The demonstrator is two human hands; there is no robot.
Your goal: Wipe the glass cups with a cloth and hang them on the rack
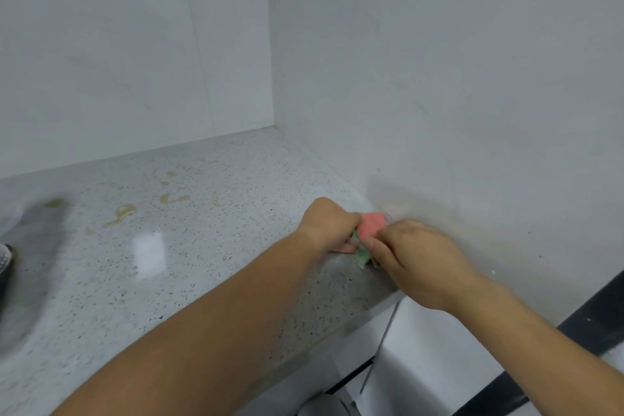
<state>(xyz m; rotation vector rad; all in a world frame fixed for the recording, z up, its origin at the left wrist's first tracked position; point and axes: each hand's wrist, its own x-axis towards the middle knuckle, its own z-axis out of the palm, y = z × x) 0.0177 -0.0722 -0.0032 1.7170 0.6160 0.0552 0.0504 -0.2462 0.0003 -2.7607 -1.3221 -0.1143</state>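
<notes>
- L hand (329, 224): fingers curled, pinching the pink/green cloth (371, 226) at its left end.
- R hand (415, 257): fingers curled, gripping cloth's right side.
- Cloth betw. both hands, at speckled countertop (202, 263) right end, just beside wall (456, 94).
- Yellowish stains (123, 213) further left.

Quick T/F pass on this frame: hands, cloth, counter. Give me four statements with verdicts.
1. Both the left hand and the right hand hold the cloth. True.
2. The cloth is plain blue. False: it shows pink and green.
3. The counter has yellowish stains on its left part. True.
4. The hands work at the left end of the counter. False: they are at its right edge, close to the wall.
</notes>
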